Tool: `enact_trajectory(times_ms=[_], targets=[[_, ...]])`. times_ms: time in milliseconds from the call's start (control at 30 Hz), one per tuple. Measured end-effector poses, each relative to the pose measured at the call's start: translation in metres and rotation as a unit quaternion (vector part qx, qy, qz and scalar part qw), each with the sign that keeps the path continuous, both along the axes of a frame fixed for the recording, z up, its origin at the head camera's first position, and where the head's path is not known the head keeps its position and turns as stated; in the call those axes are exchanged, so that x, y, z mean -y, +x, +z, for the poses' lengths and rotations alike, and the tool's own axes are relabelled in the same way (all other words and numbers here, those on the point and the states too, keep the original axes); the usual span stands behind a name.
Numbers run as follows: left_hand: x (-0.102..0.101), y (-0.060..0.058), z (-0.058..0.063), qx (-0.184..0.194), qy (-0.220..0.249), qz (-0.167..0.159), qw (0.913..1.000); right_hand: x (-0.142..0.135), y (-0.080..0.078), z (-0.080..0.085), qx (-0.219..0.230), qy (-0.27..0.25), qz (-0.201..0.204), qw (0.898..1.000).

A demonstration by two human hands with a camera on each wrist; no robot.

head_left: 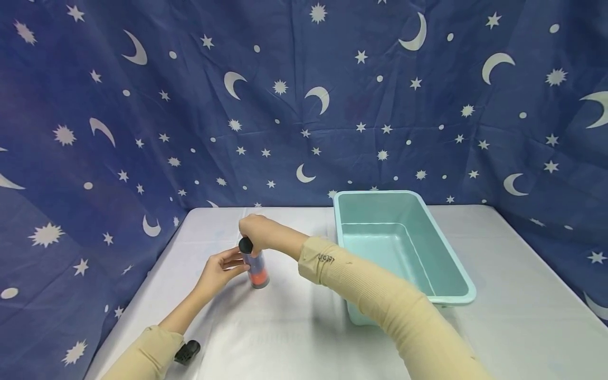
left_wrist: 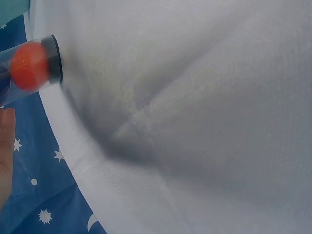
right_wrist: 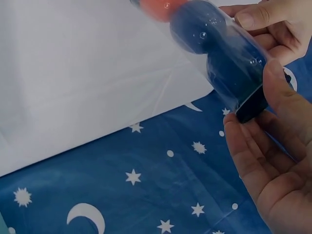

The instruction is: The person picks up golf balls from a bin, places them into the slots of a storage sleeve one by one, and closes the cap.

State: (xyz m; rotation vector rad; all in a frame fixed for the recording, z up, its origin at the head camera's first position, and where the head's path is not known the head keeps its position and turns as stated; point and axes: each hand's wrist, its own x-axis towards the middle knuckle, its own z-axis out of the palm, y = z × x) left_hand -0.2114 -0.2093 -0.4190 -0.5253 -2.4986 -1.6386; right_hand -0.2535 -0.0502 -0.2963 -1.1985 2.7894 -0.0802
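Observation:
A clear plastic tube (head_left: 258,272) with dark end caps stands a little tilted toward the left of the white table. Inside it are an orange ball (left_wrist: 30,66) low down and dark blue balls (right_wrist: 197,25) above. My left hand (head_left: 220,272) holds the tube's side between thumb and fingers. From above, my right hand (head_left: 266,234) grips the black cap (head_left: 245,245) at the top end. In the right wrist view, the thumb and fingers of the right hand (right_wrist: 282,161) lie on either side of that cap (right_wrist: 252,104). The left wrist view shows only the tube's lower end.
A light teal plastic bin (head_left: 451,258) stands right of the hands, partly behind the right sleeve (head_left: 375,285). By the left sleeve (head_left: 149,351) is a small black object (head_left: 187,352). A blue curtain (head_left: 294,105) with moons and stars hangs behind the table (head_left: 285,338).

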Motion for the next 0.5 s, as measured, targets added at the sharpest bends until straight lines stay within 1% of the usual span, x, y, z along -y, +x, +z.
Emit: enact_trajectory(times_ms=[167, 267, 400, 500], targets=[[0.0005, 0.0008, 0.0002, 0.0, -0.001, 0.001, 1.0, 0.0022, 0.0013, 0.0011, -0.005, 0.023, 0.014, 1.0], [0.0002, 0.0006, 0.0002, -0.002, -0.002, 0.0, 1.0, 0.0026, 0.0022, 0.0019, -0.009, 0.039, 0.014, 0.999], [0.0003, -0.0003, -0.0002, -0.004, -0.007, -0.001, 1.0, 0.0039, 0.0021, 0.0033, -0.029, 0.07, 0.023, 0.997], [0.0009, -0.001, -0.0003, -0.006, -0.013, 0.001, 0.9999, 0.0035, 0.0016, 0.0038, -0.034, 0.072, 0.027, 0.996]])
